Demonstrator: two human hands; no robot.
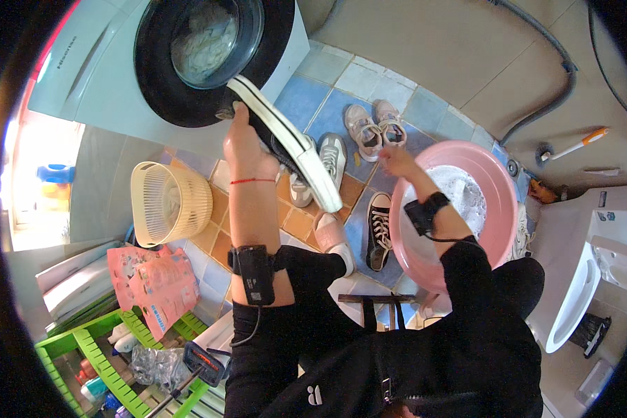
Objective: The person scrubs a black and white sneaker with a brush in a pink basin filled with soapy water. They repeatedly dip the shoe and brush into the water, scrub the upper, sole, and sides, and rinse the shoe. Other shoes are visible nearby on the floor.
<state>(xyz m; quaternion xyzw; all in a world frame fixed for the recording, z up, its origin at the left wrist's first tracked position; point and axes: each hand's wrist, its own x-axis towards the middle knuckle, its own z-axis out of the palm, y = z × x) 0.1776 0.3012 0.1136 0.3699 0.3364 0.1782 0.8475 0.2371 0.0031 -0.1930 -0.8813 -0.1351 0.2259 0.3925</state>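
My left hand (248, 143), with a red string at the wrist, grips a black sneaker (292, 149) held tilted in the air. Its white rubber sole edge with a dark stripe faces up. My right hand (397, 162) is blurred in front of a pair of pale pink shoes (363, 130); whether its fingers hold anything is unclear. Under that forearm a pink basin (501, 183) contains water with white suds (457, 193). A black canvas sneaker (380, 230) with white laces rests on the tiles beside the basin. Grey-and-white sneakers (333, 159) stand partly behind the held shoe.
A front-loading washing machine (287, 62) with laundry inside stands at upper left. Below it are a cream plastic basket (146, 204), pink packages (162, 282) and a green rack (99, 360). A squat toilet or basin-like white fixture (567, 313) is at right. An orange-handled brush (580, 143) leans by the wall.
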